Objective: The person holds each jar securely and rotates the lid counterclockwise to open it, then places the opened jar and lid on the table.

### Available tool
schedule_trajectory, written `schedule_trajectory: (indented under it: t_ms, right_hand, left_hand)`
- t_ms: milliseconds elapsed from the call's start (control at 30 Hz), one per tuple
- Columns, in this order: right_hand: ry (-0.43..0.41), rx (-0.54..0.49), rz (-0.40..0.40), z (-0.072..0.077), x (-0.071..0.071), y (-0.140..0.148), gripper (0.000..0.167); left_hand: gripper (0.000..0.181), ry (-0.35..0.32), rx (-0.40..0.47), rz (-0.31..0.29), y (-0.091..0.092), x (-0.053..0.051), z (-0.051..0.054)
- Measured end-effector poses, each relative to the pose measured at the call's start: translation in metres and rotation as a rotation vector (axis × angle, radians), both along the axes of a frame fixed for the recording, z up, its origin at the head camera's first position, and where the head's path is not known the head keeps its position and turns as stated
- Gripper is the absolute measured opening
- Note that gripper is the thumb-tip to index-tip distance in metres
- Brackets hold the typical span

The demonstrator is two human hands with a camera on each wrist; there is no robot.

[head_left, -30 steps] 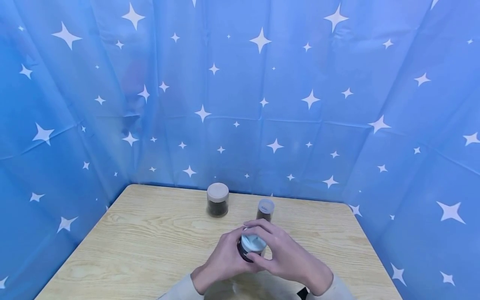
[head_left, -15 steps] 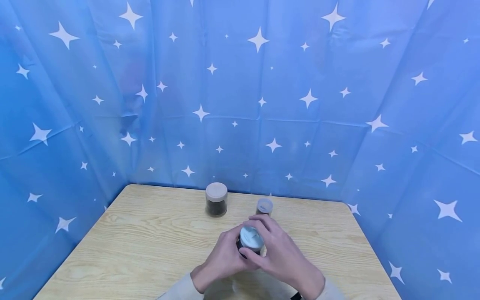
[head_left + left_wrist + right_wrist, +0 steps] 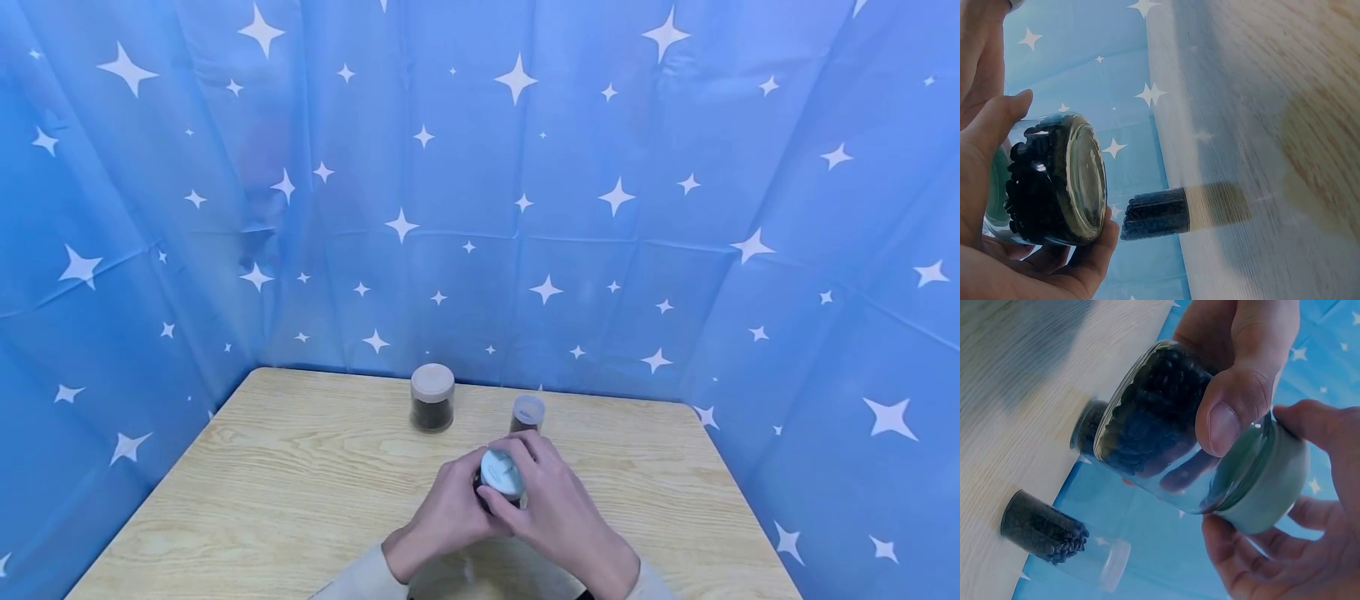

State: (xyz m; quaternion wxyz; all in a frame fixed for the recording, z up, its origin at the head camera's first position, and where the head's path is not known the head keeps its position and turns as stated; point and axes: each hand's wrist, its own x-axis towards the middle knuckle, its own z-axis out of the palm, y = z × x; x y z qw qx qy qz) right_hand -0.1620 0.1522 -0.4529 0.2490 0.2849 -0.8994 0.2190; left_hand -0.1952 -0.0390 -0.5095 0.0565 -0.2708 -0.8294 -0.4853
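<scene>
Above the table, my left hand [image 3: 453,512] grips a clear glass jar [image 3: 1160,419] partly filled with dark beans, its fingers and thumb wrapped round the glass. My right hand [image 3: 558,517] holds the pale green lid [image 3: 501,472] by its rim, thumb on one side and fingers on the other. The lid sits on the jar's mouth. In the left wrist view the jar's base [image 3: 1088,181] faces the camera side, and the left hand [image 3: 997,206] supports it from below and behind. In the right wrist view the right hand's fingertips touch the lid [image 3: 1272,481].
On the wooden table [image 3: 300,475], a wide jar with a whitish lid [image 3: 432,398] and dark contents stands near the back edge. A narrower jar with a translucent lid [image 3: 528,410] stands just beyond my hands. A blue curtain with white stars [image 3: 465,183] hangs behind.
My right hand has shifted slightly left and turned on the lid, with its fingers drawn closer round the rim. The left hand keeps its hold on the jar.
</scene>
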Motion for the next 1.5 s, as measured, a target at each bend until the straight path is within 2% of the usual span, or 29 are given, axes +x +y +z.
schedule_trajectory:
  t_ms: [267, 633, 867, 1200, 1500]
  right_hand:
    - [-0.034, -0.001, 0.005, 0.003, 0.0, 0.0, 0.048]
    - [-0.075, -0.011, 0.034, 0.003, 0.0, 0.003, 0.045]
    - [-0.057, 0.022, 0.137, 0.004, -0.006, 0.012, 0.048]
    - [-0.102, 0.082, 0.364, 0.009, -0.017, 0.028, 0.054]
    - [-0.139, 0.103, 0.403, 0.01, -0.018, 0.033, 0.056]
  left_hand:
    - [0.075, -0.03, 0.002, -0.011, -0.001, 0.0, -0.001]
    - [0.076, -0.023, 0.007, -0.014, -0.001, 0.001, -0.003]
    - [0.072, 0.012, -0.006, -0.014, -0.001, 0.001, -0.005]
    - [0.075, 0.017, -0.005, -0.005, 0.001, 0.003, -0.007]
    - [0.07, 0.004, -0.022, 0.0, 0.003, 0.004, -0.008]
